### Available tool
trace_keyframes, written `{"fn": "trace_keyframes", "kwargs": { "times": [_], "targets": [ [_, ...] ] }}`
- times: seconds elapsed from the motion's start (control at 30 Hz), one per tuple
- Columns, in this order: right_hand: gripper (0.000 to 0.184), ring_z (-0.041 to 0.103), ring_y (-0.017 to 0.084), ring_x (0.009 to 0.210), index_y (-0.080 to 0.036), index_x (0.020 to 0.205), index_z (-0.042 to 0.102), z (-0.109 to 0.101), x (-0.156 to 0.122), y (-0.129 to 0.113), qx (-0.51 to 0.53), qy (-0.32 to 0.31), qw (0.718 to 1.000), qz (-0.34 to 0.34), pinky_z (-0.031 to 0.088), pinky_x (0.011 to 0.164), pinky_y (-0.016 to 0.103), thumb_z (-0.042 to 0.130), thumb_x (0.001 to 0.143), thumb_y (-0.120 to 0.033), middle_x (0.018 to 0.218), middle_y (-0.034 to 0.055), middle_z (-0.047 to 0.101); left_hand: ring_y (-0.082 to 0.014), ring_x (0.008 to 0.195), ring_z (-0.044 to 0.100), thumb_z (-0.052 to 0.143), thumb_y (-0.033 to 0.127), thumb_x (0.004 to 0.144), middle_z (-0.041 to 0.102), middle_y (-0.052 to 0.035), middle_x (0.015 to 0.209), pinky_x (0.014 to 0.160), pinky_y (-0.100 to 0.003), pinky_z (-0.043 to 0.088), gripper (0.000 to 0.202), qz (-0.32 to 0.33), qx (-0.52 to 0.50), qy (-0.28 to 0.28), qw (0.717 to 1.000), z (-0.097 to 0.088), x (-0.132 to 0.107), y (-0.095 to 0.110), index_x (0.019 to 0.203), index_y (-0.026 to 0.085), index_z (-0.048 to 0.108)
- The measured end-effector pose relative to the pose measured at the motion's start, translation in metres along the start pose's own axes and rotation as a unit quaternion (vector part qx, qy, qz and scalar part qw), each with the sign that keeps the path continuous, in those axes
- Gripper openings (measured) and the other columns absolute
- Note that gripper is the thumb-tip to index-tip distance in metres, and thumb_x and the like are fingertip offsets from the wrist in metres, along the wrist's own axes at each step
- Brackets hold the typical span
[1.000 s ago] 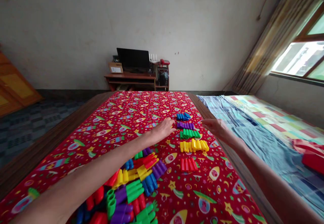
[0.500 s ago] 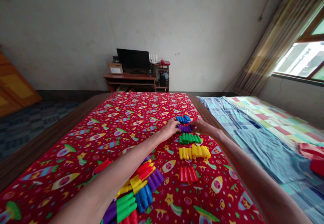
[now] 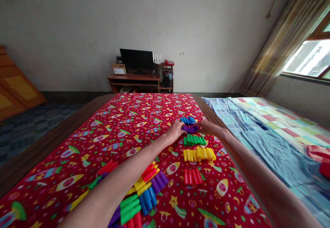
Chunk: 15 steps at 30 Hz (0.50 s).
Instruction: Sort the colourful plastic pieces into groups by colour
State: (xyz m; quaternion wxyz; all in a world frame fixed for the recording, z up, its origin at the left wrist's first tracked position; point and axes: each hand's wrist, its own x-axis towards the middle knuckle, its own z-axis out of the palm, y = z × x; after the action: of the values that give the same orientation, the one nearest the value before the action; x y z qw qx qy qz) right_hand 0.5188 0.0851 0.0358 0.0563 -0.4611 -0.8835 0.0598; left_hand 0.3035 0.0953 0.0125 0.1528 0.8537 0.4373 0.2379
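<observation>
Between my hands is a row of purple plastic toy pieces [image 3: 190, 128], ribbed like joined tubes. My left hand [image 3: 176, 128] grips its left end, and my right hand [image 3: 205, 127] has its fingers closed at the right end. Just beyond lie blue pieces [image 3: 187, 120]. Nearer to me are a green row [image 3: 194, 140], yellow pieces [image 3: 199, 154] and a red row [image 3: 193, 177]. A mixed heap of the same toys, with green pieces [image 3: 129, 208], blue pieces [image 3: 147, 201] and purple pieces [image 3: 160, 182], lies partly hidden under my left forearm.
A red cloth with rocket prints [image 3: 144, 118] covers the table, whose brown edge [image 3: 210, 109] shows on the right. Beside it is a bed with a patchwork cover [image 3: 273, 114]. A desk [image 3: 134, 78] with a monitor [image 3: 136, 59] stands against the far wall.
Both hands stay at the purple row, which looks slightly shifted and bent. The whole view has turned a little to the left.
</observation>
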Motion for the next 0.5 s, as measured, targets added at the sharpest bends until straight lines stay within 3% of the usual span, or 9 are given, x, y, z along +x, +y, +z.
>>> {"fn": "trace_keyframes", "kwargs": {
  "times": [0.1,0.23,0.3,0.4,0.5],
  "targets": [
    [0.026,0.059,0.013,0.06,-0.013,0.104,0.07,-0.017,-0.011,-0.004,-0.017,-0.004,1.0,0.023,0.038,0.056,0.023,0.056,0.083,-0.014,0.074,0.0058,0.071,-0.0197,0.069,0.064,0.07,0.026,0.08,0.07,-0.0057,0.073,0.065,-0.026,0.048,0.019,0.003,0.007,0.004,1.0,-0.018,-0.004,0.002,0.09,0.011,0.073],
    [0.026,0.06,0.014,0.063,-0.013,0.106,0.068,-0.042,-0.036,-0.023,-0.049,0.086,0.994,0.041,0.037,0.058,0.023,0.047,0.091,-0.02,0.076,0.0081,0.07,-0.019,0.073,0.066,0.053,0.025,0.09,0.073,-0.0078,0.082,0.071,-0.027,0.049,0.023,0.021,0.015,0.019,0.999,-0.064,-0.034,-0.004,0.09,0.013,0.074],
    [0.028,0.06,0.014,0.062,-0.014,0.103,0.068,-0.05,-0.051,-0.046,-0.037,0.126,0.991,0.032,0.038,0.058,0.024,0.043,0.095,-0.024,0.076,0.0084,0.07,-0.0189,0.076,0.067,0.051,0.027,0.09,0.074,-0.0072,0.085,0.074,-0.027,0.05,0.026,0.031,0.02,0.02,0.999,-0.09,-0.063,-0.013,0.092,0.015,0.074],
    [0.03,0.063,0.015,0.066,-0.016,0.102,0.067,-0.05,-0.071,-0.1,0.016,0.162,0.987,0.0,0.043,0.063,0.025,0.04,0.098,-0.028,0.08,0.0079,0.07,-0.0202,0.088,0.068,0.045,0.04,0.092,0.075,-0.0057,0.095,0.084,-0.029,0.051,0.035,0.062,0.05,0.038,0.996,-0.121,-0.12,-0.031,0.1,0.02,0.073],
    [0.029,0.066,0.016,0.082,-0.018,0.111,0.064,-0.035,-0.078,-0.161,0.086,0.13,0.985,-0.07,0.049,0.072,0.026,0.04,0.099,-0.028,0.096,0.0087,0.07,-0.0215,0.109,0.064,0.04,0.049,0.095,0.07,-0.0054,0.117,0.098,-0.032,0.048,0.044,0.053,0.079,0.022,0.995,-0.136,-0.19,-0.046,0.12,0.023,0.065]
  ]
}}
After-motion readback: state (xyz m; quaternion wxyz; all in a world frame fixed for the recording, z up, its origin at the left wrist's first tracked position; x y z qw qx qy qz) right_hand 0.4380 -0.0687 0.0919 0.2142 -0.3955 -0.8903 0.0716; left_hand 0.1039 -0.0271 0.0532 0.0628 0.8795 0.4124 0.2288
